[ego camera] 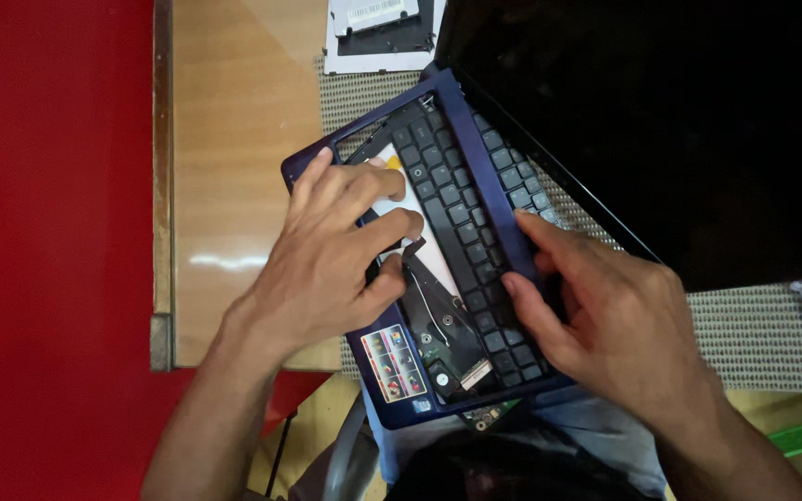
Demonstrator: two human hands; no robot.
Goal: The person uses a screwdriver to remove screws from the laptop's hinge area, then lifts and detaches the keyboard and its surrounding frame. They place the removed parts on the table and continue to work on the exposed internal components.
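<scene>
A dark-blue plastic laptop base (pixel 420 278), its palm rest stripped away, lies askew at the centre of the wooden tabletop (pixel 234 186) on a woven beige mat (pixel 754 334), its black keyboard (pixel 475 223) apparently being worked loose. The left hand (pixel 327 260), fingers curled and half spread, presses on the exposed white inner panel (pixel 401 199) at nine o'clock of the keyboard. The right hand (pixel 605 320), at four o'clock, lies flat with fingers together on the keys and frame. Freeing the keyboard likely calls for an even, gentle lift.
</scene>
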